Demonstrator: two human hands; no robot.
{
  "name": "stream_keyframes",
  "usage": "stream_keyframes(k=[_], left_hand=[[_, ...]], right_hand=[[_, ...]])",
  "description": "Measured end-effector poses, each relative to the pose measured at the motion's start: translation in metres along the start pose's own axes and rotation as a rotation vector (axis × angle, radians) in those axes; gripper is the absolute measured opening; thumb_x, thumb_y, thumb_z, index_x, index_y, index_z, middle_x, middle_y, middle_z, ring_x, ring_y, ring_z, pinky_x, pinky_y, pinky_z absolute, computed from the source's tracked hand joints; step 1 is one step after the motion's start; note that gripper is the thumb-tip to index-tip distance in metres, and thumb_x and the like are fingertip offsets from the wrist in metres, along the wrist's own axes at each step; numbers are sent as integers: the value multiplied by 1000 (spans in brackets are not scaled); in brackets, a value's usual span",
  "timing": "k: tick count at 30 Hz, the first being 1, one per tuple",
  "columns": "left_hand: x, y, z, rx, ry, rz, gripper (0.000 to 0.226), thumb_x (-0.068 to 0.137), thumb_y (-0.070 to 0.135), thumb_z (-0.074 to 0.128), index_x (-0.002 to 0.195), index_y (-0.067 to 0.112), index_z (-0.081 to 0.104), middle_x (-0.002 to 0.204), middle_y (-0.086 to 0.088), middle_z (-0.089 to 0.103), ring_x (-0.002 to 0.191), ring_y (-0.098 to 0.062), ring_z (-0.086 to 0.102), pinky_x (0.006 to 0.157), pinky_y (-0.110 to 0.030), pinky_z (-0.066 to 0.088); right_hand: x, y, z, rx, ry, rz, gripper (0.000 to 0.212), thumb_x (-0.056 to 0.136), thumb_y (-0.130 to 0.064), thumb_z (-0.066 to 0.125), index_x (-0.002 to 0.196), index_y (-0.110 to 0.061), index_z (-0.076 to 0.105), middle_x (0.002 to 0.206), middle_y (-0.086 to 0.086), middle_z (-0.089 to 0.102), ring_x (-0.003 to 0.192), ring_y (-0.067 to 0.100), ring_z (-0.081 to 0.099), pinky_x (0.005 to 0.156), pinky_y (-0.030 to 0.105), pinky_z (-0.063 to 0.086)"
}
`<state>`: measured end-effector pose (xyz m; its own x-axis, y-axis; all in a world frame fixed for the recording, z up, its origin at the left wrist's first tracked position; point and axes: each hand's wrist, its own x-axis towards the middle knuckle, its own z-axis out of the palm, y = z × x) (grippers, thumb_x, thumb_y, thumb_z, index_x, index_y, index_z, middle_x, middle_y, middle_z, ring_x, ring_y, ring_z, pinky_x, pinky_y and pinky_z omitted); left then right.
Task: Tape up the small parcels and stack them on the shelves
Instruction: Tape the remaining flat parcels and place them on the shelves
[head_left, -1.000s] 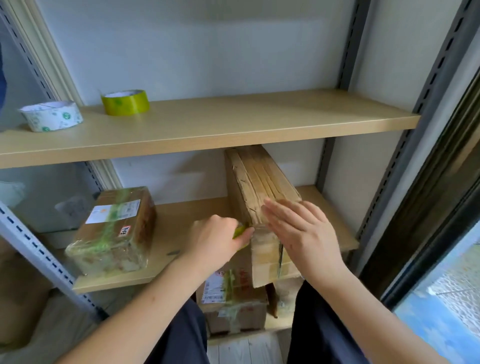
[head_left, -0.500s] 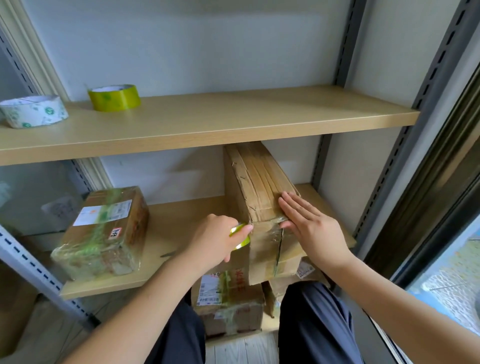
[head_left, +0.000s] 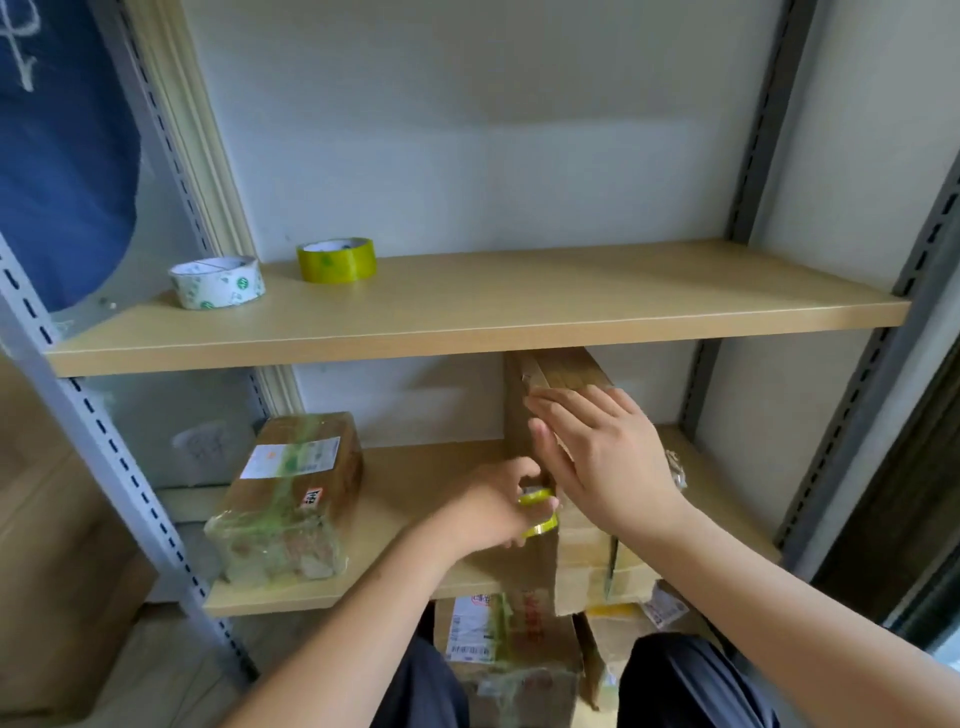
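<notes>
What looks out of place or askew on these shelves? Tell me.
The tall cardboard parcel on the lower shelf sticks out past the front edge, its top nearly at the upper shelf. The wrapped parcel beside it sits skewed, plastic crumpled.

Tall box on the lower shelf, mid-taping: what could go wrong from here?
1. The tall box juts past the lower shelf edge, steadied only by the flat right hand; it could tip off onto the parcels below.
2. Its top sits close under the upper shelf, so wrapping over it looks cramped.
3. The left hand holds a nearly spent tape roll; it may run out.
</notes>
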<state>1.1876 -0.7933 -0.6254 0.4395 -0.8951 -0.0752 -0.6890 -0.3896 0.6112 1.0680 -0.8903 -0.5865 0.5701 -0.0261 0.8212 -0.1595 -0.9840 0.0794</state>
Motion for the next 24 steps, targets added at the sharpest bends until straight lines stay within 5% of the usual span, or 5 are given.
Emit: stream_keyframes(k=[5, 12, 14, 20, 24], left_hand=[[-10, -6, -2, -107, 127, 134, 56, 66, 59, 54, 67, 6, 37, 63, -9, 31, 63, -17, 26, 60, -34, 21], [-34, -21, -38, -249, 159, -34, 35, 77, 41, 55, 79, 7, 49, 80, -12, 43, 77, -24, 37, 66, -31, 31], [-35, -41, -50, -105, 280, -196, 22, 101, 21, 42, 114, 7, 54, 111, -14, 51, 104, -28, 48, 82, -28, 35], [-36, -150, -14, -41, 281, -437, 22, 101, 17, 42, 114, 15, 59, 131, -10, 61, 116, -29, 57, 95, -27, 46], [-31, -191, 32, -64, 244, -490, 27, 98, 19, 43, 114, 17, 64, 123, -6, 66, 111, -26, 62, 90, -28, 49]], right_hand=[[90, -56, 32, 104, 123, 9, 25, 98, -24, 50, 106, -14, 71, 105, -2, 71, 88, 25, 59, 77, 34, 42], [118, -93, 55, 159, 181, -72, 18, 95, -17, 53, 95, -9, 68, 96, 3, 67, 84, 27, 55, 70, 37, 43], [94, -102, 62, 126, 160, -186, 20, 95, -17, 50, 86, -9, 65, 86, 4, 62, 76, 26, 51, 65, 36, 41], [12, -128, 146, 228, -662, 258, 41, 35, -15, 93, 63, -15, 64, 66, 2, 59, 51, 19, 60, 39, 21, 39], [-29, -124, 190, 176, -898, 508, 35, 95, 0, 48, 128, -7, 55, 129, 10, 54, 110, 16, 55, 85, 19, 47]])
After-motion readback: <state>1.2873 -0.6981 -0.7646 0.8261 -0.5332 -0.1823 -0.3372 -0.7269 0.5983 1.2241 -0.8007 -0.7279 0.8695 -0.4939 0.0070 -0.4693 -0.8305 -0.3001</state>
